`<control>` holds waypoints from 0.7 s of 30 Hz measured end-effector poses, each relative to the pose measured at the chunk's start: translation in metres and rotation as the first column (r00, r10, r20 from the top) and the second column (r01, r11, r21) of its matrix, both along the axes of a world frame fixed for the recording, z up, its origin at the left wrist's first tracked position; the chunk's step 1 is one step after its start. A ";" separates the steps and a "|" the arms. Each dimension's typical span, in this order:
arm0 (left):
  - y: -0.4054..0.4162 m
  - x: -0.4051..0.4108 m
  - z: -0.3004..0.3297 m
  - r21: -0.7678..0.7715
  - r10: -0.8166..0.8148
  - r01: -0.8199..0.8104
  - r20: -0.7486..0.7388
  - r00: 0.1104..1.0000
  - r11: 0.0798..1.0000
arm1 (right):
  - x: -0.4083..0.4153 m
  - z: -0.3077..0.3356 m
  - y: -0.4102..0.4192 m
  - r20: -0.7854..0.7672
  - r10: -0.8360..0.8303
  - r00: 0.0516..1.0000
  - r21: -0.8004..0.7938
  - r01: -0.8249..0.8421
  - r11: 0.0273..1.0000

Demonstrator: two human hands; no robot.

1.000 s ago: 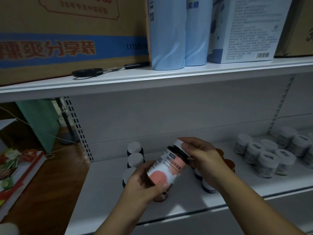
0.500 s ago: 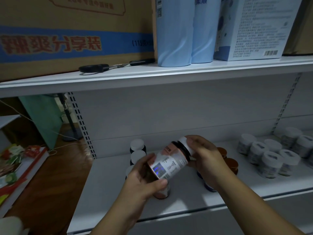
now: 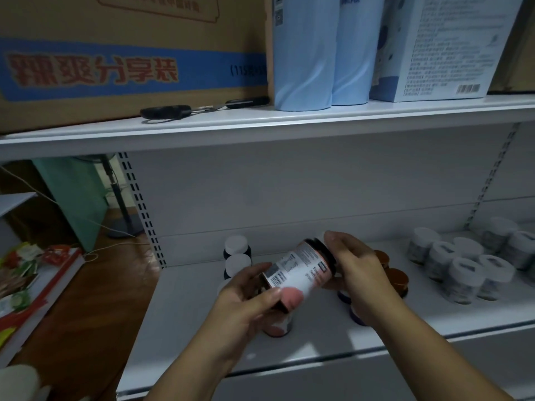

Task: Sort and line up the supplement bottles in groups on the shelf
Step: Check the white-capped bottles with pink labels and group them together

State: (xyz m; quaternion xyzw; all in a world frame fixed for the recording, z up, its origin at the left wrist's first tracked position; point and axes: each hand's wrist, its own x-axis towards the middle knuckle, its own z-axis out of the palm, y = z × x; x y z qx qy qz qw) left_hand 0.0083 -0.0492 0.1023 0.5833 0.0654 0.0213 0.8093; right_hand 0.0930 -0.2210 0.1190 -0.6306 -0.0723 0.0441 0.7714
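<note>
A dark supplement bottle (image 3: 298, 270) with a white and pink label lies tilted in both hands above the lower shelf (image 3: 185, 311). My left hand (image 3: 246, 296) grips its base and my right hand (image 3: 356, 270) holds its white cap end. Behind them, a row of dark bottles with white caps (image 3: 237, 256) runs toward the shelf's back wall. One more bottle (image 3: 278, 328) stands under the held one. Brown-capped bottles (image 3: 396, 277) stand right of my right hand, and dark blue ones are partly hidden behind it.
Several clear jars with white lids (image 3: 463, 267) crowd the right end of the lower shelf. The upper shelf (image 3: 260, 125) carries a cardboard carton (image 3: 115, 53), black scissors (image 3: 173, 111), pale blue packs (image 3: 321, 50) and a white box (image 3: 434, 44). Books (image 3: 34, 287) lie on the floor at left.
The bottle has been turned in both hands: its pink front faced me a second ago, and now the barcode and printed back label face up. The hands stayed in place.
</note>
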 end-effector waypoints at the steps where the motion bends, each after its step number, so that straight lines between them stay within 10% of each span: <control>1: -0.001 0.000 0.001 -0.024 -0.001 0.001 -0.012 1.000 1.000 | 0.001 0.000 -0.001 0.007 0.026 1.000 0.002 -0.026 1.000; 5: -0.001 0.000 0.004 -0.111 -0.003 -0.007 -0.095 0.996 0.994 | 0.002 0.002 -0.007 -0.008 0.169 0.986 0.201 -0.164 0.966; 15: -0.005 0.001 0.011 -0.007 -0.007 0.007 -0.041 0.999 1.000 | 0.001 0.005 -0.002 0.027 0.003 1.000 -0.027 -0.002 1.000; 21: -0.002 -0.003 0.012 -0.144 -0.139 0.122 -0.120 0.983 0.982 | 0.003 0.003 -0.005 -0.015 0.188 0.982 0.218 -0.180 0.959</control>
